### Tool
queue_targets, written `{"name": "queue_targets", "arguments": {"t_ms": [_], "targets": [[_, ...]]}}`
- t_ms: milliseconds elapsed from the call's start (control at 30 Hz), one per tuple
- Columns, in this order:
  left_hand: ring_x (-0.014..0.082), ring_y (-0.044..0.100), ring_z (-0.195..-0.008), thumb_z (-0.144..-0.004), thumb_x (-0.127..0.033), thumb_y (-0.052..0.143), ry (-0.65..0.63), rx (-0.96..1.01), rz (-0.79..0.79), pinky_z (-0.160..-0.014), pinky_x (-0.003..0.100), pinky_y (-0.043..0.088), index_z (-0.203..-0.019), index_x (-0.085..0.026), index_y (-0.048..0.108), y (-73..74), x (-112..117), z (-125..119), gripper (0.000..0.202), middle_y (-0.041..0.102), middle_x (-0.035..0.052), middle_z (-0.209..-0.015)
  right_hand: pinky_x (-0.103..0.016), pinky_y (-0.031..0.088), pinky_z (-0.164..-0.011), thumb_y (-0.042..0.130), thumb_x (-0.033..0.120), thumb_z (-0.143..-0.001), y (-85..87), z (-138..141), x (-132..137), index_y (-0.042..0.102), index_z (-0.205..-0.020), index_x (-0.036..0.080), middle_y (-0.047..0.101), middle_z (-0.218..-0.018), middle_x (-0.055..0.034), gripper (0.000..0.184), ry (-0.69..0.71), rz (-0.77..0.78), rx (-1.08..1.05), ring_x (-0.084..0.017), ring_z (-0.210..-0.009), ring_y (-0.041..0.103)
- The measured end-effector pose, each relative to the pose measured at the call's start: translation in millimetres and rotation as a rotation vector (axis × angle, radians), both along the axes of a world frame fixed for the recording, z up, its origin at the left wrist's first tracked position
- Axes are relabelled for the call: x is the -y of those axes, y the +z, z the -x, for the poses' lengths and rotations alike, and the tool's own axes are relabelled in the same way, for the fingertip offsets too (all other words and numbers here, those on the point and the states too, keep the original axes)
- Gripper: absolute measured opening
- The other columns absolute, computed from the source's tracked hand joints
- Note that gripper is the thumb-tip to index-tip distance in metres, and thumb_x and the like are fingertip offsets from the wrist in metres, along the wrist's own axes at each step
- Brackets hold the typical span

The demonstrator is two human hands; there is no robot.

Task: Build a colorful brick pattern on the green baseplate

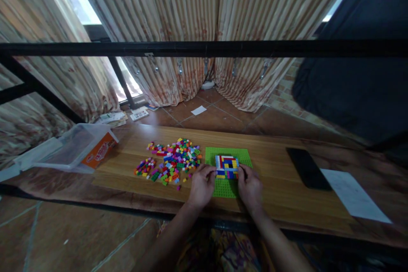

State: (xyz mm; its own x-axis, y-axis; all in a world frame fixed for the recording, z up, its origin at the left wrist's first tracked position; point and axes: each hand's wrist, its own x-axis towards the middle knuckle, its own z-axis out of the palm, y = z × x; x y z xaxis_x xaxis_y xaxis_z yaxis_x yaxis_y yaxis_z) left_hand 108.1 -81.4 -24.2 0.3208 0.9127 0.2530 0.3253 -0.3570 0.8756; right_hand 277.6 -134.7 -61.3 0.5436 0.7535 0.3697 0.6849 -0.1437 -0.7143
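A multicoloured toy-brick build point(227, 165), with walls of white, red, blue, yellow and black bricks, sits over a green studded baseplate point(225, 191). My left hand point(203, 183) is closed, thumb and fingers pinched at the build's left side. On the opposite side, my right hand point(250, 185) grips the build's right edge between thumb and fingers. Whether a small loose brick is also between the left fingers, I cannot tell. Just left of my left hand lies a spread of loose toy bricks point(181, 155) in many colours.
A wooden board point(280, 195) bears everything. At its left stands a clear plastic box point(75, 146) with an orange label. To the right lie a black phone-like slab point(307, 169) and a white paper sheet point(355, 195). A dark metal rail point(204, 49) crosses beyond, before the curtains point(178, 12).
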Motion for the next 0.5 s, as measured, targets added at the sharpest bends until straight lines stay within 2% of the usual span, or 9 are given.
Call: {"name": "queue_targets", "arguments": {"t_ms": [133, 267, 367, 500], "targets": [[0.0159, 0.065, -0.090, -0.087, -0.012, 0.056, -0.017, 0.029, -0.021, -0.082, 0.029, 0.054, -0.092, -0.019, 0.070, 1.1, 9.1, -5.2, 0.016, 0.067, 0.0057, -0.095, -0.039, 0.046, -0.091, 0.030, 0.048, -0.097, 3.8, -0.5, 2.1, 0.068, -0.104, 0.016, 0.071, -0.103, -0.0140, 0.050, 0.012, -0.021, -0.124, -0.024, -0.098, 0.063], [0.0165, 0.063, -0.097, -0.087, -0.010, 0.054, -0.084, 0.025, -0.073, -0.089, 0.031, 0.052, -0.098, -0.020, 0.068, 5.1, 17.4, -19.0, 0.020, 0.067, 0.0063, -0.102, -0.036, 0.048, -0.088, 0.031, 0.049, -0.097, 8.0, -1.1, 4.7, 0.067, -0.105, 0.015, 0.072, -0.098, -0.0127, 0.050, -0.003, -0.054, -0.270, -0.023, -0.093, 0.065], [0.0171, 0.062, -0.099, -0.089, -0.012, 0.053, -0.124, -0.018, -0.132, -0.091, 0.032, 0.051, -0.103, -0.021, 0.068, 6.0, 18.8, -31.6, 0.022, 0.067, 0.0062, -0.106, -0.035, 0.047, -0.087, 0.031, 0.050, -0.097, 9.8, -1.5, 5.5, 0.067, -0.104, 0.015, 0.072, -0.095, -0.0116, 0.050, 0.002, -0.050, -0.287, -0.022, -0.091, 0.065], [0.0205, 0.058, -0.097, -0.089, -0.017, 0.056, -0.141, -0.140, -0.268, -0.093, 0.039, 0.047, -0.108, -0.022, 0.068, 3.2, 16.7, -48.1, 0.023, 0.070, 0.0037, -0.102, -0.035, 0.047, -0.088, 0.032, 0.050, -0.097, 9.4, -2.1, 5.3, 0.067, -0.103, 0.017, 0.071, -0.098, -0.0105, 0.048, 0.023, -0.054, -0.294, -0.021, -0.092, 0.064]]}}
